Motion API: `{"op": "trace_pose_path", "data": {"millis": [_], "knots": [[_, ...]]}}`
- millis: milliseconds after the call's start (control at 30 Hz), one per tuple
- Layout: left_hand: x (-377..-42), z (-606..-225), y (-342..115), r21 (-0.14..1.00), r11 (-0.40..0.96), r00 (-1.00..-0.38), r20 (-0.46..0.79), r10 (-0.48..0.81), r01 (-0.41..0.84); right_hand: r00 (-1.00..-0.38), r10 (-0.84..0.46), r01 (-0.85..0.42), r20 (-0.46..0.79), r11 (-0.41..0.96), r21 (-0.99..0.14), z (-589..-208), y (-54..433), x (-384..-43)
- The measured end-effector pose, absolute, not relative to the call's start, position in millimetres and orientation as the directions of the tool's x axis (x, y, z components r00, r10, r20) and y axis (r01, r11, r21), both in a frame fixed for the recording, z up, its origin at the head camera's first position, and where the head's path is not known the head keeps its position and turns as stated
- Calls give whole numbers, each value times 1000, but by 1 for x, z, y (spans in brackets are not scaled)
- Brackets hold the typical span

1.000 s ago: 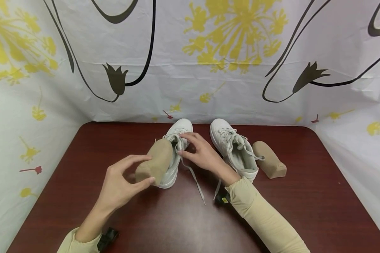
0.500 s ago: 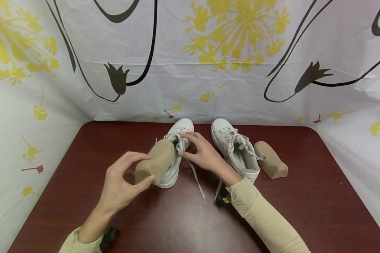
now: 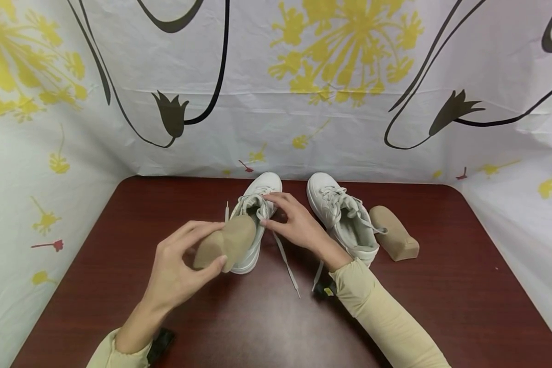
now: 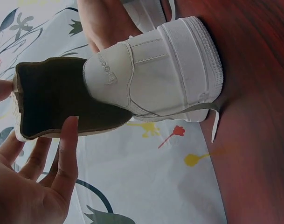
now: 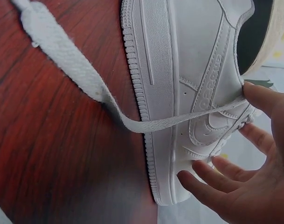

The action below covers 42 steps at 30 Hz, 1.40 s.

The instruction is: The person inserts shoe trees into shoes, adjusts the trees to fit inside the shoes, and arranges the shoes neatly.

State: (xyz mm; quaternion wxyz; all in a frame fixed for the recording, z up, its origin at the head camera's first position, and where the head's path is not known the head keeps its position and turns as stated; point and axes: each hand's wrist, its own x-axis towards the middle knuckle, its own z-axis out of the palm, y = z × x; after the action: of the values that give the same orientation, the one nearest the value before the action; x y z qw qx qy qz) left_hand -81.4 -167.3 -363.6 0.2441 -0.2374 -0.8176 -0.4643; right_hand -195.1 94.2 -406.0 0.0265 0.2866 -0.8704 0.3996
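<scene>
In the head view my left hand (image 3: 177, 266) holds a tan, hollow shoe insert (image 3: 239, 237), thumb on one side and fingers on the other. Its rounded end points down at the opening of the left white sneaker (image 3: 267, 183). The left wrist view looks into the dark hollow of the insert (image 4: 51, 100), whose far end is hidden behind the sneaker's heel (image 4: 107, 74). My right hand (image 3: 294, 222) grips the sneaker near its tongue. In the right wrist view the thumb is at the collar, with fingertips (image 5: 186, 177) along the laces and upper.
To the right stands a second white sneaker (image 3: 319, 197) with loose laces. Another tan insert (image 3: 391, 235) lies beside it on the dark red table (image 3: 455, 286). A loose lace (image 3: 287, 268) trails from the left sneaker. A patterned cloth (image 3: 257, 61) hangs behind.
The rounded end of the insert has dipped toward the sneaker's opening, tilting it in my left hand. More of the tongue area shows now. My right hand keeps its place.
</scene>
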Motion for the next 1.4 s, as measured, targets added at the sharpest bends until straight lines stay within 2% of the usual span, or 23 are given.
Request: {"op": "trace_pose_path", "data": {"millis": [567,1167,1400], "knots": [[-95,-359,-152,583,463,-716,674,184,668,-836,-470,-516,283,497,-698,-407,94,-195],[-99,-364,-144,564,514,-723,667,178,646,-843,-466,-487,270,448,-750,-410,94,-195],[-102,-363,-139,522,499,-656,744,132,692,-840,-468,-489,273,438,-754,-410,94,-196]]}}
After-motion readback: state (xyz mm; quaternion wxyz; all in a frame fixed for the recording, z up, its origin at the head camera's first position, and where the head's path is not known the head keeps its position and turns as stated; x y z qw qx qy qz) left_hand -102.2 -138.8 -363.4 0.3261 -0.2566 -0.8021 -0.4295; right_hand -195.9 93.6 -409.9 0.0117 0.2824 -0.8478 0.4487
